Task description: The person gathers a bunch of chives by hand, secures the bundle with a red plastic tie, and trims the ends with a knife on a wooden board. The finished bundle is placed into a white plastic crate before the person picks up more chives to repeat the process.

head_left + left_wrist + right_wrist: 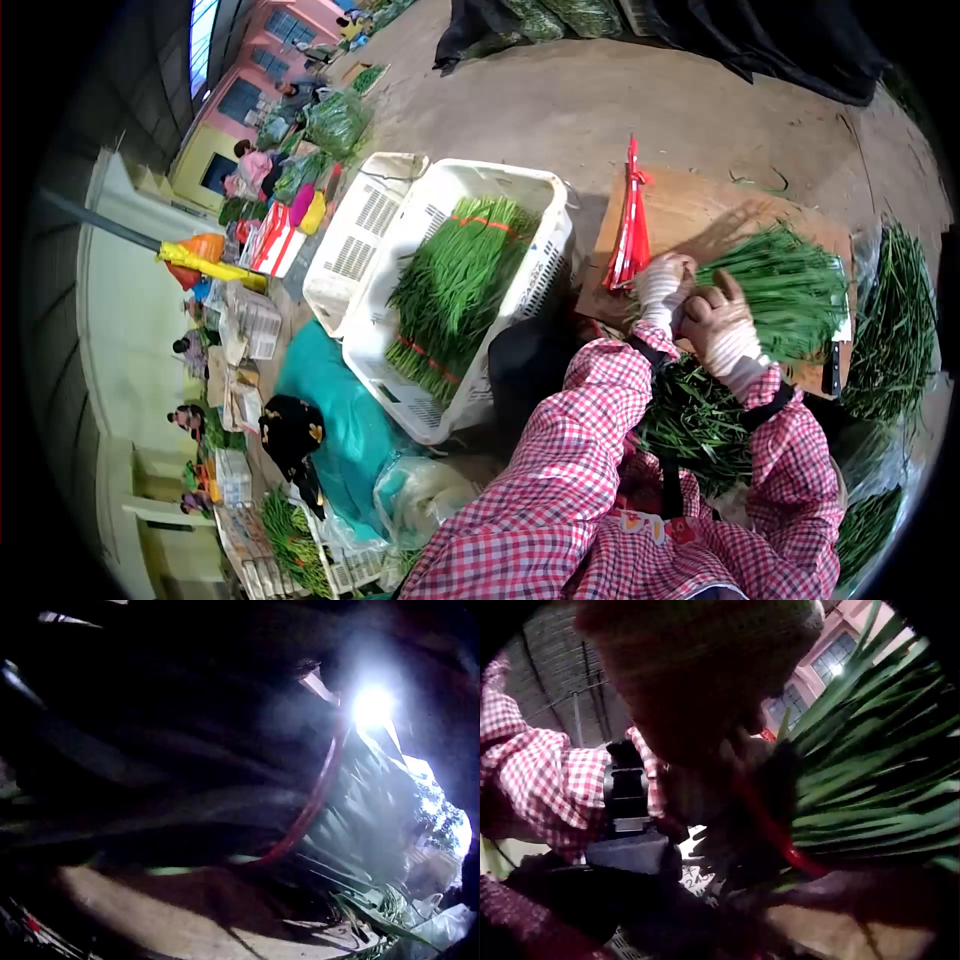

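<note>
A bunch of green chives [778, 290] lies on a wooden board [700, 205]. A red tie [784, 844] runs around the bunch in the right wrist view, and the same band curves along the dark stems in the left wrist view. My left hand [664, 288] and my right hand [722, 325], both in pale fingerless coverings, meet at the near end of the bunch. Their fingers are curled in at the tie, which they pinch; the fingertips are partly hidden. Beside the left hand lies a sheaf of red ties [629, 235].
A white crate [545, 185] left of the board holds tied chive bunches [465, 260]. A knife handle [832, 370] shows at the board's right edge. Loose chives [893, 320] lie farther right, with more greens [697, 420] below the arms.
</note>
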A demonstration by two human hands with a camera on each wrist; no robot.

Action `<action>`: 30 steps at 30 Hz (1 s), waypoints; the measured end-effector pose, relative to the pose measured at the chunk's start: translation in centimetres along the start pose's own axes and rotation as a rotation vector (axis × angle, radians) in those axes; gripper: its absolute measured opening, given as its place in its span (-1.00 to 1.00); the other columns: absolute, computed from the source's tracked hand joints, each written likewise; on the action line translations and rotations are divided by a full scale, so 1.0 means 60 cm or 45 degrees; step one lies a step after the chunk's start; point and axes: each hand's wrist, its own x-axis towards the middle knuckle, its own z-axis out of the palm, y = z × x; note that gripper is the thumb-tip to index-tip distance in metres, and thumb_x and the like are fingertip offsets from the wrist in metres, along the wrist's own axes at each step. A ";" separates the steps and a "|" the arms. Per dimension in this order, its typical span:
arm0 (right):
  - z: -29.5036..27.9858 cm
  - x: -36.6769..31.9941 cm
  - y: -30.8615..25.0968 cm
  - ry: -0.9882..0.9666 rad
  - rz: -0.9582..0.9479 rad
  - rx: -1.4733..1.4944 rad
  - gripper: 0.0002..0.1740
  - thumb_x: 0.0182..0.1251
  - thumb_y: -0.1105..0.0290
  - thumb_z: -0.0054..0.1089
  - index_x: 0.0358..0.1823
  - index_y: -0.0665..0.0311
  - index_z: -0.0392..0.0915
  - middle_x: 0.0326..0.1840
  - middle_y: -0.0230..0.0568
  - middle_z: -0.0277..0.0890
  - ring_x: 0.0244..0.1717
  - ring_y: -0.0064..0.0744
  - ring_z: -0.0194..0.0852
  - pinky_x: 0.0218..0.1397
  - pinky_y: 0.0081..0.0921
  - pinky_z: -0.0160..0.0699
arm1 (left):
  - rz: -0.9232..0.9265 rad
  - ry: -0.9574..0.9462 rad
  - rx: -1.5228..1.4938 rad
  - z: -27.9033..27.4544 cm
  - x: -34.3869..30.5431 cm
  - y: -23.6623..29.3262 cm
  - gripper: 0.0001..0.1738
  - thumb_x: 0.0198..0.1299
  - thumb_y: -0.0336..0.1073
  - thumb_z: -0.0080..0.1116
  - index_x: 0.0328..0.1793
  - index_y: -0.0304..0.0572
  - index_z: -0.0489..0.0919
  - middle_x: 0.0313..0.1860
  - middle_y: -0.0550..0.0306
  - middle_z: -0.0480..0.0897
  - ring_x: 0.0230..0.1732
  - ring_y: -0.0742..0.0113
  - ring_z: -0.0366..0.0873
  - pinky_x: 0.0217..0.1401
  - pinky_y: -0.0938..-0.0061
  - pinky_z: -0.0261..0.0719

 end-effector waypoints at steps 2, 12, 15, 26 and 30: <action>-0.006 0.015 0.016 0.179 -0.028 0.015 -0.74 -0.20 0.19 0.36 -0.38 0.01 0.67 -0.13 -0.41 0.51 0.09 -0.29 0.44 0.51 0.10 0.07 | -0.068 -0.423 -0.037 -0.024 0.029 0.015 -0.58 0.18 0.13 0.06 -0.25 -0.02 0.69 -0.35 -0.04 0.67 -0.23 -0.07 0.65 -0.21 0.17 0.57; 0.079 -0.027 0.096 0.272 0.682 0.798 -0.67 -0.04 0.41 0.41 -0.19 0.37 0.65 -0.12 0.01 0.57 -0.08 0.07 0.54 0.01 -0.20 0.56 | -0.109 -0.350 0.015 0.076 0.044 -0.017 -0.72 0.14 -0.19 0.28 -0.41 -0.30 0.67 -0.52 -0.21 0.65 -0.44 0.01 0.64 -0.35 0.16 0.57; 0.079 -0.024 0.111 0.175 0.778 0.969 -0.71 0.01 0.38 0.42 -0.21 0.32 0.66 -0.19 -0.05 0.57 -0.15 -0.03 0.57 -0.05 -0.26 0.57 | -0.244 -0.554 0.111 0.049 0.074 -0.010 -0.63 0.16 -0.03 0.19 -0.28 -0.23 0.71 -0.29 -0.20 0.68 -0.20 -0.14 0.67 -0.17 0.11 0.63; 0.128 -0.035 0.120 0.375 0.995 1.309 -0.81 0.10 0.42 0.37 -0.31 0.36 0.61 -0.30 -0.11 0.53 -0.22 -0.16 0.54 -0.12 -0.36 0.51 | -0.362 -0.807 0.434 0.007 0.114 0.075 -0.65 0.10 -0.23 0.25 -0.07 -0.35 0.68 -0.05 -0.33 0.65 0.05 -0.17 0.62 0.05 0.16 0.62; 0.158 -0.015 0.131 0.622 1.080 1.176 -0.87 0.11 0.43 0.32 -0.37 0.33 0.60 -0.30 -0.09 0.52 -0.27 -0.11 0.55 -0.16 -0.35 0.52 | -0.302 -0.416 0.353 0.048 0.074 0.031 -0.62 0.20 -0.11 0.12 -0.25 -0.34 0.70 -0.29 -0.31 0.67 -0.15 -0.22 0.65 -0.10 0.07 0.62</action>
